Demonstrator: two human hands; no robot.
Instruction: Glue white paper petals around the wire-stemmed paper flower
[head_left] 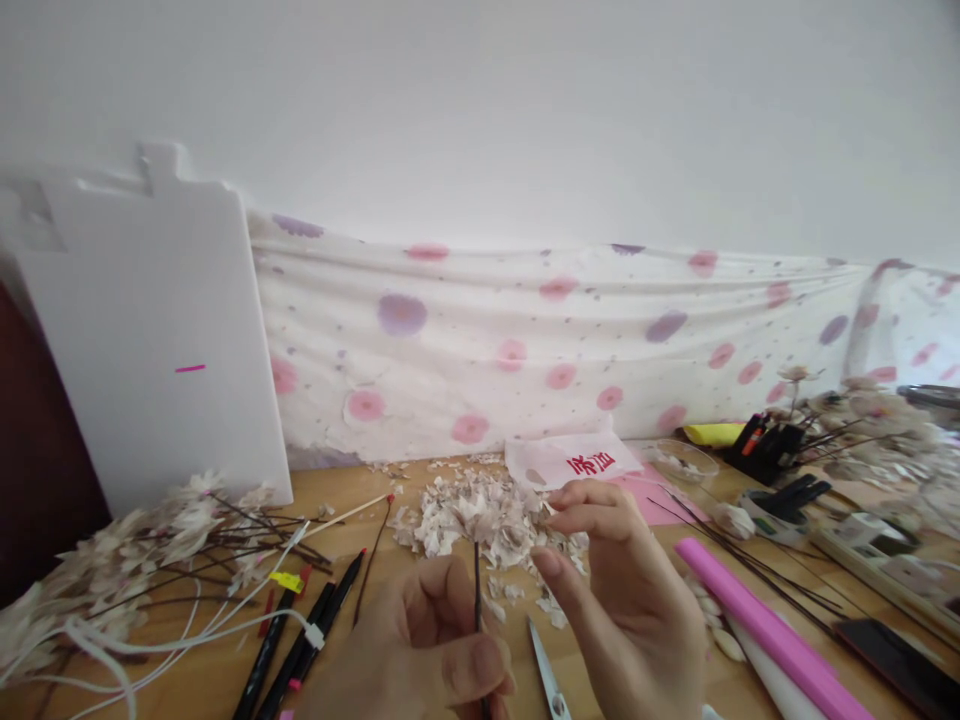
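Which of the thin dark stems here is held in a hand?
The upright stem pinched in the left hand; the others nearby lie flat on the table.

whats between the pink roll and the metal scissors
The head view shows the person's bare right hand between the long pink cylindrical roll and the silver metal scissors.

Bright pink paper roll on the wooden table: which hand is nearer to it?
The right hand is nearer, just left of the bright pink paper roll and apart from it; the left hand is farther, beyond the right hand.
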